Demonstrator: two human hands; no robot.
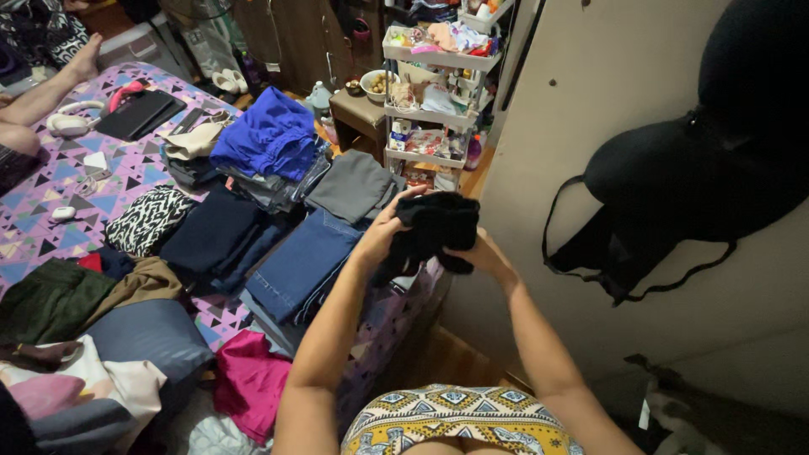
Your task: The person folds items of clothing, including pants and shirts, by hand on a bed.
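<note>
Black garment [434, 227] bunched between both hands' grip

The bed [50, 181] is crowded with folded piles: jeans [299, 261], grey trousers [354, 185] and a blue stack [270, 135] lie just left of the hands. To the right a wall [590, 101] with a hanging bra [683, 177] closes in. Ahead a full cart [434, 109] stands; only the floor strip [438, 358] below is open.
</note>
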